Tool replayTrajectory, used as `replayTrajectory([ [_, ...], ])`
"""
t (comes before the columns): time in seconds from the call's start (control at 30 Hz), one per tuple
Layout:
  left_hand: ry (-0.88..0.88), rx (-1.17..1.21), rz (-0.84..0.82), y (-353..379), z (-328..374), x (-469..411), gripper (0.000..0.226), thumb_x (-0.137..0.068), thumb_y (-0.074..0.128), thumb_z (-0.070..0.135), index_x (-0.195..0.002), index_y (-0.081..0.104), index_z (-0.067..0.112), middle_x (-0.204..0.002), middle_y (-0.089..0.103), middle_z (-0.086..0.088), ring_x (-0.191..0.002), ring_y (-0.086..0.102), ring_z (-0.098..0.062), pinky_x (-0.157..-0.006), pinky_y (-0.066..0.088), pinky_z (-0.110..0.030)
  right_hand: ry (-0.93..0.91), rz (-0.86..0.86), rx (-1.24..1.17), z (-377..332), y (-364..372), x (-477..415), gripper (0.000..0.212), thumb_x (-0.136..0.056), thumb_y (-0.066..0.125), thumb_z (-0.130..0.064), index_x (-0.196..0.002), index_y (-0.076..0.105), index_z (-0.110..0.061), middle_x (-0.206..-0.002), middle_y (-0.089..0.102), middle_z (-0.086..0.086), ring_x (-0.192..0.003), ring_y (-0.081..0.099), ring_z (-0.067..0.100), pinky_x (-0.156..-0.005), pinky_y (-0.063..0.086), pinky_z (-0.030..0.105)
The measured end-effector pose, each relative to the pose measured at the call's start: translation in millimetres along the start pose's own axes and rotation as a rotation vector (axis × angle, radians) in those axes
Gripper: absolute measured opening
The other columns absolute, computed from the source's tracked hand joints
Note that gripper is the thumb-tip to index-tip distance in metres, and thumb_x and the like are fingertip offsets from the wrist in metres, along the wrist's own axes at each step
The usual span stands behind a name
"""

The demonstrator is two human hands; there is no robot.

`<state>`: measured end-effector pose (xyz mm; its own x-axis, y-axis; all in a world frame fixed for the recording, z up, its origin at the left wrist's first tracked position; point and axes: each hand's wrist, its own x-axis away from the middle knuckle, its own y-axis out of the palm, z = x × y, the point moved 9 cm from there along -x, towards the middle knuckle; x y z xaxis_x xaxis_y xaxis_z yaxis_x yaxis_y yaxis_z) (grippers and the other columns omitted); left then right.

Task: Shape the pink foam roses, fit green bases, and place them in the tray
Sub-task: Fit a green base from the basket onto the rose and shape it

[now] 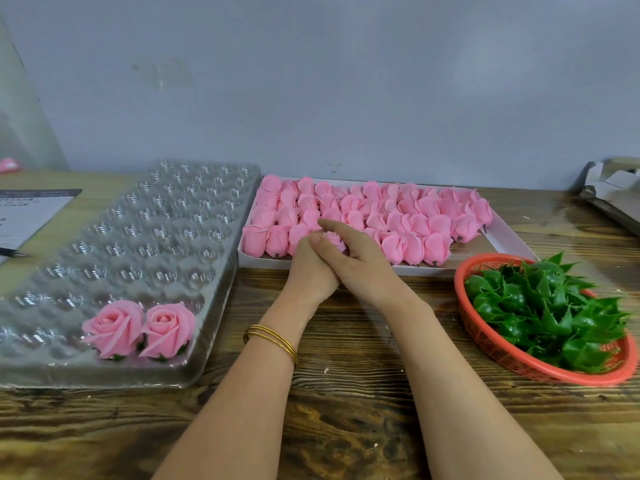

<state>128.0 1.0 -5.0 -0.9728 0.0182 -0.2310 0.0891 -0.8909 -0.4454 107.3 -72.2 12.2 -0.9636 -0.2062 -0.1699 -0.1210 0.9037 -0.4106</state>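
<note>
Pink foam rose bud [336, 240] gripped between your left hand [311, 271] and right hand [360, 261]; two finished roses [138, 329] at near edge of clear plastic tray [156, 216]; dozens of unshaped buds [398, 216] left.

A tray [145, 237] lay at the left of the counter [346, 393], with two finished roses [116, 327] side by side in its nearest row. Left of the tray lay a sheet of paper [24, 216] with a pen [12, 252] at its near edge. A box [502, 233] of packed rosebuds [381, 209] sat just right of the tray, against the wall [311, 81]. Nearer and further right stood a basket [464, 271] holding the bases [547, 306]. Cardboard [613, 192] lay at the far right, behind the basket. Over the box's near edge, the left hand [311, 268] and right hand [356, 258] together held one rose [337, 240].
</note>
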Motion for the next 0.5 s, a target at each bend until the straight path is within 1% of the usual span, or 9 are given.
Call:
replayTrajectory([
  [0.07,0.012,0.023,0.011,-2.8,3.8,2.6,0.023,-0.101,0.049,0.014,-0.086,0.065,0.02,-0.076,0.06,0.012,-0.072,0.056,0.0,-0.057,0.042,-0.003,-0.004,0.016,0.01,-0.3,-0.4,0.3,0.054,-0.096,0.057,-0.04,-0.144,0.047,-0.017,-0.146,0.051,0.002,-0.134,0.045,0.01,-0.115,0.035,0.035],
  [0.17,-0.012,0.115,0.059,-9.9,3.6,5.8,0.032,-0.099,0.051,0.013,-0.072,0.062,0.025,-0.071,0.062,0.006,-0.07,0.059,-0.01,-0.062,0.046,-0.017,-0.031,0.026,0.032,-2.5,-1.4,1.8,0.054,-0.096,0.058,-0.043,-0.142,0.05,-0.016,-0.14,0.056,0.0,-0.126,0.05,0.005,-0.111,0.038,0.03],
  [0.23,-0.006,0.106,0.081,-14.4,6.6,7.6,0.037,-0.098,0.052,0.009,-0.066,0.057,0.026,-0.066,0.057,0.008,-0.066,0.054,-0.008,-0.06,0.043,-0.019,-0.04,0.017,0.025,-2.5,-0.7,1.9,0.054,-0.093,0.06,-0.045,-0.139,0.053,-0.017,-0.134,0.06,-0.002,-0.122,0.053,0.006,-0.11,0.041,0.034],
  [0.3,0.014,0.019,0.079,-15.7,11.8,8.1,0.038,-0.095,0.053,0.007,-0.064,0.052,0.027,-0.064,0.054,0.009,-0.062,0.05,-0.005,-0.055,0.04,-0.016,-0.019,0.03,-0.021,-2.3,-2.1,1.3,0.06,-0.087,0.059,-0.051,-0.135,0.056,-0.017,-0.134,0.061,0.0,-0.123,0.055,0.01,-0.109,0.043,0.039],
  [0.33,0.016,-0.007,0.083,-16.4,13.6,8.7,0.036,-0.094,0.054,0.008,-0.064,0.053,0.027,-0.064,0.055,0.01,-0.061,0.05,-0.003,-0.052,0.04,-0.012,-0.01,0.051,-0.066,-2.2,-4.5,0.6,0.06,-0.086,0.057,-0.052,-0.133,0.059,-0.015,-0.132,0.063,0.003,-0.122,0.056,0.013,-0.108,0.043,0.041],
  [0.37,0.016,-0.005,0.085,-16.5,15.0,9.5,0.032,-0.092,0.056,0.009,-0.065,0.055,0.026,-0.063,0.056,0.011,-0.06,0.051,0.001,-0.049,0.039,-0.009,-0.019,0.085,-0.119,-4.2,-8.3,0.1,0.054,-0.088,0.055,-0.049,-0.126,0.064,-0.012,-0.125,0.066,0.007,-0.118,0.059,0.016,-0.106,0.045,0.043],
  [0.43,0.028,0.006,0.069,-13.9,18.1,11.8,0.018,-0.09,0.061,0.013,-0.074,0.064,0.021,-0.067,0.061,0.012,-0.065,0.056,0.002,-0.051,0.041,-0.007,-0.078,0.194,-0.199,-11.4,-20.9,1.7,0.035,-0.096,0.054,-0.036,-0.104,0.072,-0.007,-0.106,0.07,0.017,-0.104,0.065,0.021,-0.096,0.051,0.044],
  [0.47,0.034,0.012,0.055,-11.7,19.2,12.8,0.01,-0.089,0.063,0.015,-0.08,0.068,0.018,-0.072,0.066,0.009,-0.07,0.06,-0.002,-0.056,0.044,-0.01,-0.097,0.255,-0.211,-13.7,-27.6,3.1,0.03,-0.098,0.054,-0.03,-0.094,0.073,-0.007,-0.1,0.07,0.019,-0.099,0.066,0.022,-0.089,0.053,0.042],
  [0.5,0.036,0.021,0.045,-10.4,19.8,13.8,0.006,-0.089,0.065,0.016,-0.087,0.071,0.016,-0.078,0.07,0.004,-0.075,0.064,-0.008,-0.061,0.049,-0.016,-0.102,0.31,-0.214,-14.3,-33.2,4.3,0.029,-0.099,0.054,-0.025,-0.09,0.072,-0.004,-0.096,0.07,0.021,-0.096,0.066,0.024,-0.086,0.052,0.041],
])
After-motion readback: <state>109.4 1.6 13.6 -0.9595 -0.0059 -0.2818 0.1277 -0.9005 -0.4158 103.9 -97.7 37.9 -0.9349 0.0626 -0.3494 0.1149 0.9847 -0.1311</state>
